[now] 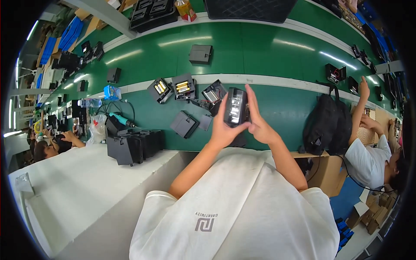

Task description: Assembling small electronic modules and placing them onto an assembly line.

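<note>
Between my left hand (222,130) and my right hand (261,126) is a black plastic box (236,104) with a row of shiny clear segments on its face. My left palm and thumb grip its left and lower side. The right hand presses along the other side, fingers stretched upward. Just left of the box lies an opened black case (214,92) with a silvery inside and wires. Two more opened cases, one with yellowish batteries (183,87) and another with similar batteries (160,87), sit farther left. A closed black case (184,124) and a small dark flat piece (205,122) rest nearer me.
Black cases (134,146) are piled at the left beside a teal power screwdriver (122,119). A black backpack (326,121) stands on the right, near a co-worker (368,157). Beyond the pale rail (260,79), another black case (200,53) lies on the green surface.
</note>
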Motion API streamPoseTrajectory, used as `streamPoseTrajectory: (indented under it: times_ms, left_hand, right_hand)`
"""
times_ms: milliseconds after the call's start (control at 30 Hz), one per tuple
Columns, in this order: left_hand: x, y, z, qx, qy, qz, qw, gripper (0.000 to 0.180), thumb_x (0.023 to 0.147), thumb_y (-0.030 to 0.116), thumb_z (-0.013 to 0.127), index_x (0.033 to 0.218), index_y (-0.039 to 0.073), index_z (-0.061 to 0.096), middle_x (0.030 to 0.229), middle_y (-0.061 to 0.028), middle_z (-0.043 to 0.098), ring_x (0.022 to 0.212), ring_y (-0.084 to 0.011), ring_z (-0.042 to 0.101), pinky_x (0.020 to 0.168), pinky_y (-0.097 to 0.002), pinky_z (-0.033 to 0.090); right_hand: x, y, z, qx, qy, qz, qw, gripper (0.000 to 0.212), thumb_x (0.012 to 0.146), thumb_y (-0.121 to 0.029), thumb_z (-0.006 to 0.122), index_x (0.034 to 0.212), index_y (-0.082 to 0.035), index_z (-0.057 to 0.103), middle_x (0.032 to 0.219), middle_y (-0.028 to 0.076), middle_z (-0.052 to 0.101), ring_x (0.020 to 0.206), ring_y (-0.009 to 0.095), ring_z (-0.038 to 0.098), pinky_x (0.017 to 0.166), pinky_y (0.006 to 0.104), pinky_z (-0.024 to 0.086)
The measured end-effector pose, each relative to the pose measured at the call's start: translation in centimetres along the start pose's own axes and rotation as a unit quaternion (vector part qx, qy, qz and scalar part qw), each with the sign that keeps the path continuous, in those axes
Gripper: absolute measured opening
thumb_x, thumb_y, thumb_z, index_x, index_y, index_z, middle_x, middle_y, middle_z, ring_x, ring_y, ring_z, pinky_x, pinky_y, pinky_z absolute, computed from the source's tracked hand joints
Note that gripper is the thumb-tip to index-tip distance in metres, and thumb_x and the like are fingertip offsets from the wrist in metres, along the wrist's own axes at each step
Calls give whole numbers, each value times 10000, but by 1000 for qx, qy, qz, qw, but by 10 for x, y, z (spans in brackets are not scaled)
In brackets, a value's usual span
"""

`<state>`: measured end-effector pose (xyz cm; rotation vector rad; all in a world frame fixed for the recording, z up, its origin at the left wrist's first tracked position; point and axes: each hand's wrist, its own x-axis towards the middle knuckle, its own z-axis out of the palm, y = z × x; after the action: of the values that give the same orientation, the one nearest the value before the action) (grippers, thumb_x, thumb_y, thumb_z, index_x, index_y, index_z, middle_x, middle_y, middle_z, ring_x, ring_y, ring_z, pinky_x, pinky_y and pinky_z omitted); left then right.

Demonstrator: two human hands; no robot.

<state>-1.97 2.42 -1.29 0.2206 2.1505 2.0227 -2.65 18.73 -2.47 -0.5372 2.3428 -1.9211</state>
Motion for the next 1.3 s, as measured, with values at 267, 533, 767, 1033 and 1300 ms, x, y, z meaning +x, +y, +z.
streamPoseTrajectory:
  times_ms: [267, 533, 767, 1033, 1300]
  left_hand:
    - [-27, -31, -50, -163, 134, -104, 972, 471, 802, 54, 660, 1240, -12, 502, 1036, -86, 595, 877, -161, 578, 766, -232, 470]
    - [-45, -41, -68, -263, 268, -143, 916, 397, 895, 131, 633, 1243, 18, 479, 983, -61, 590, 875, -118, 571, 738, -227, 467]
    - [-41, -49, -64, -264, 199, -181, 926, 379, 943, 177, 587, 1268, 23, 466, 1027, -92, 597, 883, -134, 588, 738, -232, 471]
    - [-27, -13, -25, -235, 49, -213, 947, 387, 980, 219, 519, 1315, 42, 438, 1131, -132, 579, 927, -193, 602, 802, -308, 537]
    - [-25, -7, -10, -257, 9, -208, 944, 493, 913, 129, 609, 1349, 40, 397, 1207, -153, 543, 980, -215, 596, 852, -334, 536]
  right_hand:
    - [-11, 53, -9, -197, 41, 171, 964, 594, 864, -353, 647, 1351, -63, 468, 1414, 89, 429, 1338, 283, 344, 1085, 467, 268]
    - [-5, 77, 16, -496, -109, -31, 861, 484, 777, -169, 705, 1230, -79, 560, 1107, 65, 595, 1044, 274, 562, 975, 368, 386]
    - [3, 55, 1, -256, -97, 55, 960, 354, 789, -90, 696, 1137, -62, 635, 967, 52, 610, 855, 193, 578, 793, 274, 438]
    - [6, -45, 6, -35, 44, 139, 989, 152, 791, -12, 677, 935, 4, 720, 907, 26, 674, 694, 105, 537, 594, 208, 413]
    - [5, -46, -7, -42, 34, 163, 985, 107, 785, -20, 689, 874, 25, 728, 891, 35, 702, 638, 116, 542, 595, 219, 423]
